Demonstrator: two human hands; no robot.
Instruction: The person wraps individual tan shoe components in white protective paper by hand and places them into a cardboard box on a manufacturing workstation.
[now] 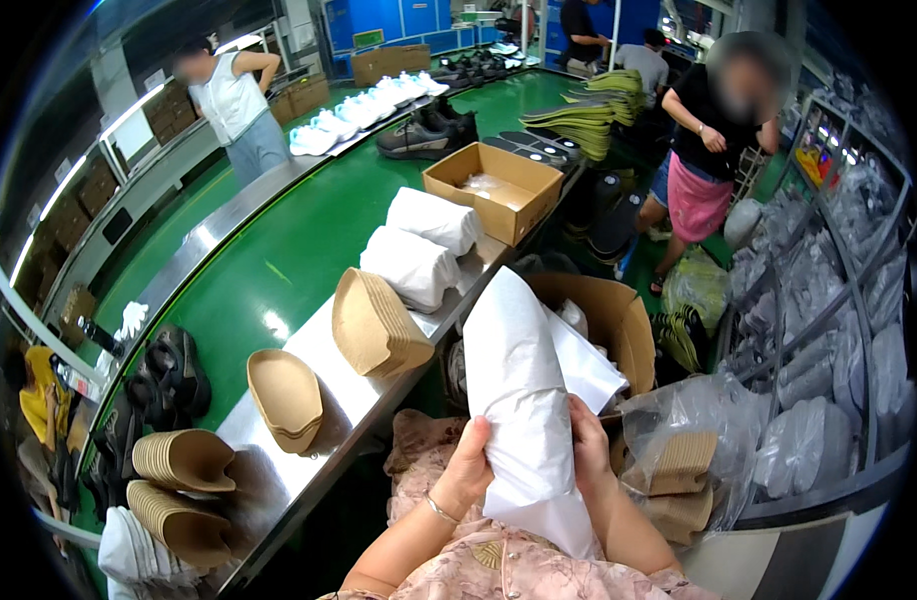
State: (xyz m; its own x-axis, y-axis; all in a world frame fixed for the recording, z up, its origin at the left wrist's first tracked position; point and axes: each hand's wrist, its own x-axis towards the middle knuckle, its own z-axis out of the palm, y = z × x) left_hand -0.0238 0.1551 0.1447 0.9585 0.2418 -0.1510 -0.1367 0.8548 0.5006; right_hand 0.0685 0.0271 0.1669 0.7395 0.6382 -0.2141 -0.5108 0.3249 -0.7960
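Upright in front of my body is a long roll of white tissue paper (519,370), rounded at its far end and loose at its near end. Whatever it may contain is hidden. My left hand (466,462) grips its left side with the thumb along the paper. On the right side, my right hand (587,442) holds it too, its fingers partly behind the roll. Just beyond, more white paper (584,365) lies over an open cardboard box (624,320). Brown moulded cardboard shoe inserts are stacked on the metal bench edge: one stack (379,325) and a smaller one (284,395).
Two white-wrapped bundles (419,265) and a shallow carton (504,190) sit farther along the bench. Dark shoes (429,130) and white shoes (364,110) line the green conveyor (239,290). At right stand a metal rack (829,240) of plastic-bagged items and a person in a pink apron (699,195).
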